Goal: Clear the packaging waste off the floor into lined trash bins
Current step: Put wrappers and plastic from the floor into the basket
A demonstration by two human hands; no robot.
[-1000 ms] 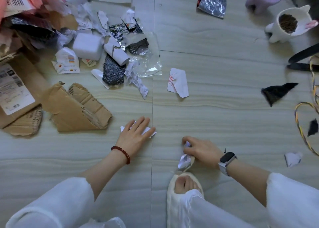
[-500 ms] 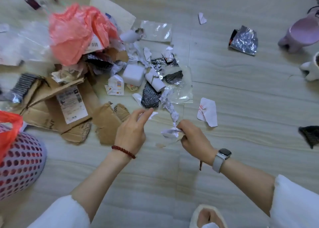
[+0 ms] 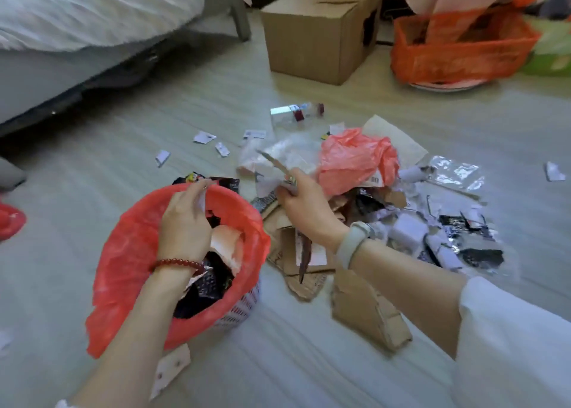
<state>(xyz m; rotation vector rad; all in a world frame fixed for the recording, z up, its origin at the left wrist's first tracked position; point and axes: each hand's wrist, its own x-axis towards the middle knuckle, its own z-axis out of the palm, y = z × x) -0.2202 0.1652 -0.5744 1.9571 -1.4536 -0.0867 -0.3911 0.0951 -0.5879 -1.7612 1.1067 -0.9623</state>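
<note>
Scraps (image 3: 272, 173) in right hand (image 3: 304, 204) near bin (image 3: 133, 253) rim, left hand (image 3: 185, 222) over it.

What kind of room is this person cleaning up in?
Most likely a bedroom at home. A bed with white bedding stands at the upper left, a cardboard box and an orange crate sit on the floor, and a red-lined trash bin takes the scraps.

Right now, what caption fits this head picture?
Left hand drops a scrap into the red-lined bin; right hand grips more scraps.
</note>
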